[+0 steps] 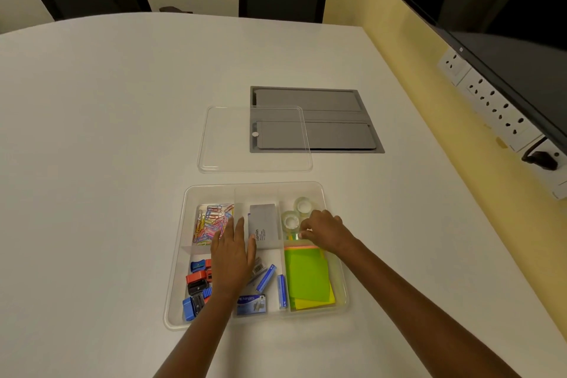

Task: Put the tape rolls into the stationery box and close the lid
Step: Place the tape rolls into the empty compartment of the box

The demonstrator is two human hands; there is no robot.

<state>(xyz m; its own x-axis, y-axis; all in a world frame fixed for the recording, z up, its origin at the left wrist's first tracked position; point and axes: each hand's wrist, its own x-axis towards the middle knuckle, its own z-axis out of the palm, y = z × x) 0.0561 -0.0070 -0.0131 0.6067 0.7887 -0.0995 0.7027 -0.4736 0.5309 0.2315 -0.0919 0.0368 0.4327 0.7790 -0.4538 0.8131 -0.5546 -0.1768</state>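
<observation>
Already two clear tape rolls (296, 213) lie in the stationery box (178, 270), in its 1 o'clock compartment. Right hand (325, 230) pinches a third roll there, mostly hidden. Left hand (233, 252) rests flat, empty, across the middle dividers. Lid (233, 144) lies off at 12 o'clock.

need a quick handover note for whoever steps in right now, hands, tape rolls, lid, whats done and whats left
Left hand: open, flat, resting over the middle of the stationery box, holding nothing.
Right hand: fingers curled at the far right compartment beside the tape rolls; whether its grip holds anything cannot be told.
Tape rolls: two clear rolls, and, already in that compartment, above the sticky notes.
Lid: off, lying flat on the table beyond the box, partly over the grey cable hatch.
Done: two rolls in. Left: withdraw hands, fit the lid.
</observation>
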